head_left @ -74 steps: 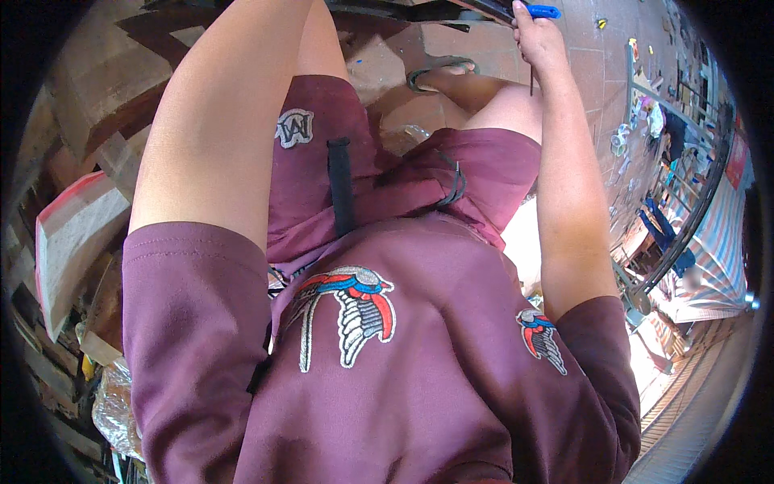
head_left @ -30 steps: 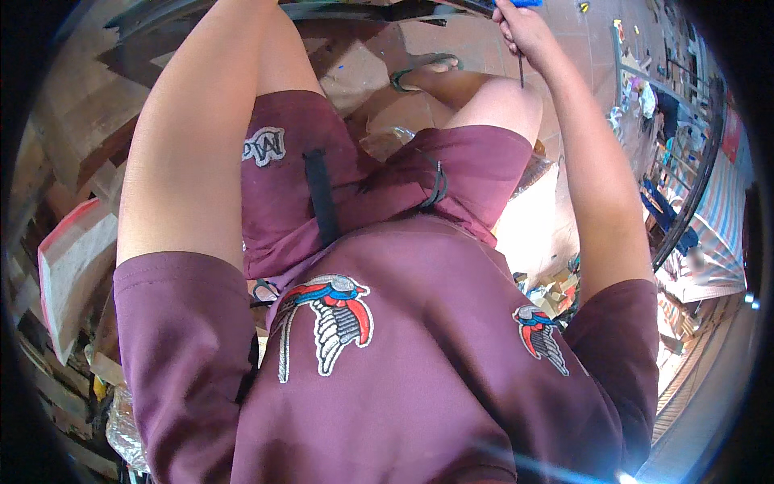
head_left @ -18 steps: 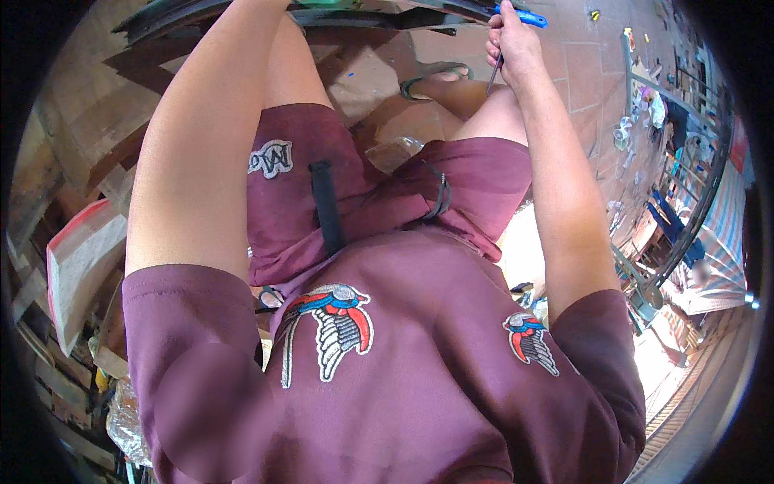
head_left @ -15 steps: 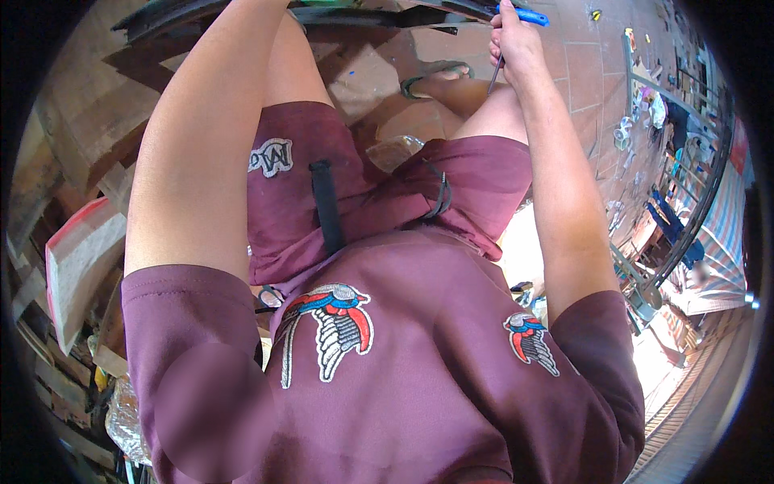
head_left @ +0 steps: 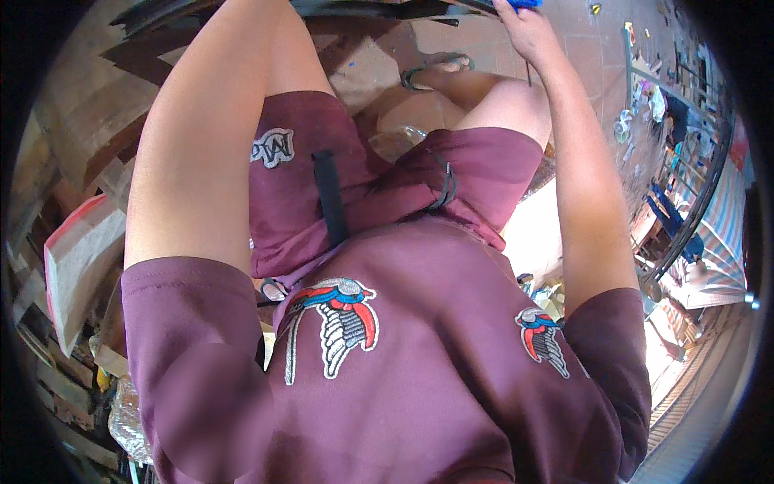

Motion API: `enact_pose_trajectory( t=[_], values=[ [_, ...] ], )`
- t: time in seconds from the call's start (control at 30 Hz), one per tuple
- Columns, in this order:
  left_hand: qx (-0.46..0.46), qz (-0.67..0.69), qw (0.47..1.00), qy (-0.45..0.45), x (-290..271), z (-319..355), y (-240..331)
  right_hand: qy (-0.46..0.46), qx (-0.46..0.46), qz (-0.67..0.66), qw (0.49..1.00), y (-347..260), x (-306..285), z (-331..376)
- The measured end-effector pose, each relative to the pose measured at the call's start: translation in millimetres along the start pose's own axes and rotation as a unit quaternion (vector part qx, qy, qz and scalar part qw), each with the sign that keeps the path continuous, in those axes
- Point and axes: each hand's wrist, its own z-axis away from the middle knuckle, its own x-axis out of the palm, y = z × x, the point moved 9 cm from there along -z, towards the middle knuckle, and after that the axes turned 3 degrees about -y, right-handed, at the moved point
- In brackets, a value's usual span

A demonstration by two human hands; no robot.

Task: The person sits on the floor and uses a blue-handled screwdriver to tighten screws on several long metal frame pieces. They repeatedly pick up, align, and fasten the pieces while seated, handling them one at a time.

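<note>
- The person's right hand [head_left: 528,28] is raised at the top edge of the view, its grip clamped around a tool with a blue handle [head_left: 526,4] of which only a sliver shows.
- A thin dark shaft [head_left: 528,74] hangs straight down from that fist, just in front of the right knee; its tip is too small to make out.
- The tool sits at the very top of the picture, right of centre, beside a long dark metal piece [head_left: 387,10] that runs along the upper edge.
- The left hand is out of view; only the bare left forearm [head_left: 201,153] shows, reaching up towards that dark piece, so whether that grip is apart or together cannot be told.
- Below the arms, the person sits in maroon shorts [head_left: 322,185] with a black strap [head_left: 329,198] down the front and a dark cord near the right hip.
- Their maroon shirt [head_left: 419,363] fills the lower half, with two embroidered winged patches in red, blue and grey.
- A foot in a sandal [head_left: 435,71] rests on the brown floor near the right knee.
- To the person's left lie stacked wooden boards and a red and white slab [head_left: 76,258].
- To the right, a cluttered area with a curved dark rail [head_left: 693,218] sits in bright sunlight.
</note>
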Motion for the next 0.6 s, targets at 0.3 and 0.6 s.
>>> enact_pose_trajectory(
  t=[0.3,0.6],
  values=[
    [0.012,0.023,1.0,0.0,-4,1,1,-0.059,-0.026,0.061,0.996,-39,-21,17],
    [0.027,0.019,0.999,0.016,-5,1,4,-0.023,0.124,-0.097,0.987,19,3,-2]
  ],
)
